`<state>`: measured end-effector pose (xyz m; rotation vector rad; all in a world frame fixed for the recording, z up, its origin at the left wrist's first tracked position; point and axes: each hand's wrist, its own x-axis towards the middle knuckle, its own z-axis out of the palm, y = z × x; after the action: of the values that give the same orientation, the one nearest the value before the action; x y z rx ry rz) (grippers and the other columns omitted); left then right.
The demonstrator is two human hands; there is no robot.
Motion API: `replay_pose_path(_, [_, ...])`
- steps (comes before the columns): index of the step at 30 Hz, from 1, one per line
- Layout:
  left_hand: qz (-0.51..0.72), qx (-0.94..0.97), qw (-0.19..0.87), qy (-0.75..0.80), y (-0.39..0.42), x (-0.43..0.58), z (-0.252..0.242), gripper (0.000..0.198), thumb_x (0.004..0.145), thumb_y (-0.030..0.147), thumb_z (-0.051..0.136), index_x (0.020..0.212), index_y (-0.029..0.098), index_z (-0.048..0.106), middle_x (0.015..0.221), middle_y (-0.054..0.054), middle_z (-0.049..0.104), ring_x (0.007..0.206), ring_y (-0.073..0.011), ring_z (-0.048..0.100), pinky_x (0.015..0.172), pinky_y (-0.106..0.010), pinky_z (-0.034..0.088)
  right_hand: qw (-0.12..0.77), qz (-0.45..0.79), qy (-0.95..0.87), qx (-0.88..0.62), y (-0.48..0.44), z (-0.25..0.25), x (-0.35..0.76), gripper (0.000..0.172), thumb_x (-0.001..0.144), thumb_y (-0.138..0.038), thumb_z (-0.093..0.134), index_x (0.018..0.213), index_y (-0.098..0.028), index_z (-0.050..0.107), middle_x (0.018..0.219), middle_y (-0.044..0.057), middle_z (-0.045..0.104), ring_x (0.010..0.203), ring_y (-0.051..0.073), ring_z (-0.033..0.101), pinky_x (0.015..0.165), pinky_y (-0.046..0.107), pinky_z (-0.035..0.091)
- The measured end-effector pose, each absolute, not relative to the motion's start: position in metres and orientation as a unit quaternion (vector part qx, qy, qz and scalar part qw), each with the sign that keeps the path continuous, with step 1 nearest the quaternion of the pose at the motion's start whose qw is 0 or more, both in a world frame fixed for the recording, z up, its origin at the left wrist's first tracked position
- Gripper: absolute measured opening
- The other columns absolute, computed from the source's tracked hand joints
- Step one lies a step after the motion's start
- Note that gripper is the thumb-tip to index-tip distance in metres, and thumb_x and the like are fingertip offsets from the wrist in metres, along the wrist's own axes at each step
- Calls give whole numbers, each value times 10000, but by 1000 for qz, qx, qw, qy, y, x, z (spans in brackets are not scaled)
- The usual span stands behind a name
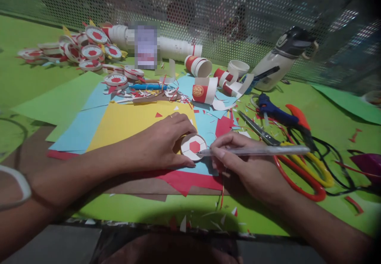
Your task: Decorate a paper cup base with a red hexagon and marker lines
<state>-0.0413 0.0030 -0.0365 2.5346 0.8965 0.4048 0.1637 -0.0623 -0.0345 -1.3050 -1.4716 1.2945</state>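
Observation:
My left hand [162, 141] curls round a small round paper-cup base [193, 146], white with a red hexagon in the middle, and presses it down on the sheets of coloured paper [125, 123]. A clear pen [256, 150] lies pinched in my right hand [241, 164], its tip touching the right edge of the round piece. Both hands rest on the stack of yellow, blue and red sheets near the table's front.
Red and yellow scissors [300, 168] and a blue glue gun [275, 111] lie right of my right hand. Cut paper cups [204, 90], a blue pen [147, 86], a white bottle [279, 59] and a pile of finished round pieces [86, 49] sit farther back before a mesh fence.

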Motion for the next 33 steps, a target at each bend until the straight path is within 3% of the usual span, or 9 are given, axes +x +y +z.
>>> replay_pose_path(33, [145, 917, 199, 315, 3, -41, -37, 456, 740, 427, 724, 1063, 143, 573, 1000, -54, 558, 927, -207, 498, 775, -318, 409, 366, 489, -588, -531, -64, -31, 162, 93, 843, -200, 602, 752, -181, 611, 558, -33, 608, 466, 71, 551, 443, 164, 444])
